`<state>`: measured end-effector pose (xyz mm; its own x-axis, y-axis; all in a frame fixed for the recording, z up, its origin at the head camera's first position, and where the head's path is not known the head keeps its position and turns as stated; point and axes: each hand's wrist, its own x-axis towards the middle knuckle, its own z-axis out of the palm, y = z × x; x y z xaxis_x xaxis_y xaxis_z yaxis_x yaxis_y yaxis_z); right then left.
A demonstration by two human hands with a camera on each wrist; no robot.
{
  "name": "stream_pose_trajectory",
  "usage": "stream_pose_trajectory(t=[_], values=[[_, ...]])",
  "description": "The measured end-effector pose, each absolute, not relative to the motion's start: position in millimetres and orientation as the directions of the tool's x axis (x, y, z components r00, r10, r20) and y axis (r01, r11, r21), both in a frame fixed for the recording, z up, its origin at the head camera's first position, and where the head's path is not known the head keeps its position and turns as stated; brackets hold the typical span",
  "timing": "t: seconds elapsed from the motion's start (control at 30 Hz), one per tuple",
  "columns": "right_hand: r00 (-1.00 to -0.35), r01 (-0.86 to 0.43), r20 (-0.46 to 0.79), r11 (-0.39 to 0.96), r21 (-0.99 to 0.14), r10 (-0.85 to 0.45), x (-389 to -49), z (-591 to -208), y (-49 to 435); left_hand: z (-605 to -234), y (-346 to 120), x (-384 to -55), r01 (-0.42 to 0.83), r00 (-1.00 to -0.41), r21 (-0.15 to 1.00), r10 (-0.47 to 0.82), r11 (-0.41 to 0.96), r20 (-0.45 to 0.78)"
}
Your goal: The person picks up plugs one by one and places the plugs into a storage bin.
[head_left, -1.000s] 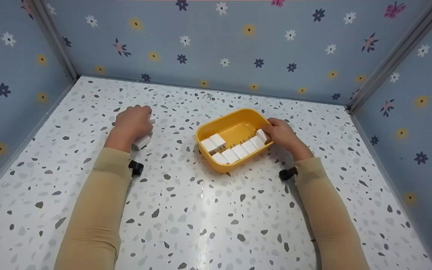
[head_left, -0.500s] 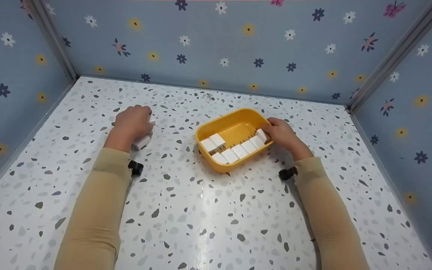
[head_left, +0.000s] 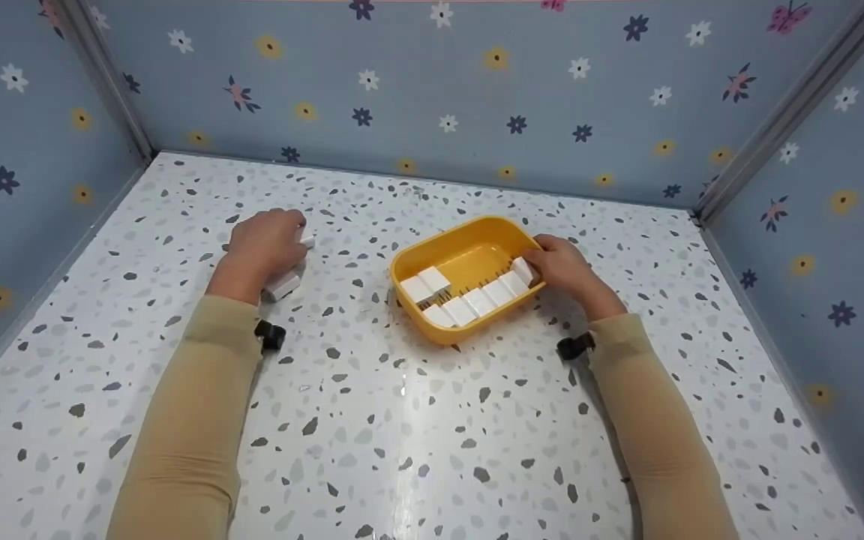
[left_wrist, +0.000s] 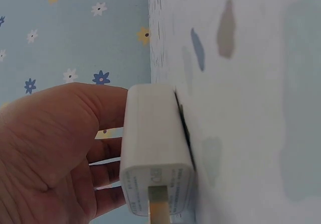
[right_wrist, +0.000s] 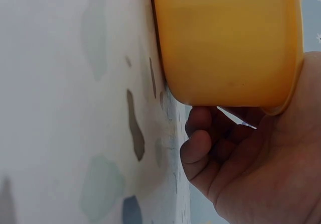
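At the left of the table, my left hand [head_left: 263,244] has its fingers curled down around a white plug charger [head_left: 307,238], mostly hidden by the hand. Another white charger [head_left: 283,286] lies just below that hand; in the left wrist view this charger [left_wrist: 153,128] shows a metal prong and small print, and covers the fingertips. My right hand [head_left: 563,270] grips the right end of a yellow plastic box [head_left: 469,225], thumb over the rim, fingers outside under it. Inside, several white chargers [head_left: 479,301] stand in a row along the near side, with two more [head_left: 426,284] at the left end.
The white speckled table [head_left: 372,420] is bounded by blue flowered panels [head_left: 402,90] at the back and both sides. Both wrists carry a small black camera mount, seen as a black clip [head_left: 271,335] on the left.
The white charger at my left fingertips has shifted very slightly. The yellow box, its contents and my right hand stay in place.
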<state>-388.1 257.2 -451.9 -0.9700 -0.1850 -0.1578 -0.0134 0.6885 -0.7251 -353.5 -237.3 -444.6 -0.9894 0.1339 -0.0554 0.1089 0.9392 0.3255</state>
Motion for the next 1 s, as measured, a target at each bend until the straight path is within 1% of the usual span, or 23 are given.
stream_pose_trajectory(t=[0.3, 0.77, 1.0], values=[[-0.970, -0.010, -0.163, 0.693, -0.721, -0.183, -388.2, -451.5, 255.6, -444.3, -236.7, -352.4, 0.117, -0.990, 0.336, 0.135, 0.935, -0.029], [-0.970, 0.003, -0.169, 0.686, -0.728, -0.175, -387.9, -451.5, 256.3, -444.2, -234.5, -350.0, 0.165, -0.986, 0.371, 0.157, 0.914, 0.052], [-0.970, 0.007, -0.174, 0.696, -0.718, -0.169, -388.4, -451.2, 256.2, -442.2, -231.4, -351.3, 0.176, -0.984, 0.371, 0.175, 0.912, 0.038]])
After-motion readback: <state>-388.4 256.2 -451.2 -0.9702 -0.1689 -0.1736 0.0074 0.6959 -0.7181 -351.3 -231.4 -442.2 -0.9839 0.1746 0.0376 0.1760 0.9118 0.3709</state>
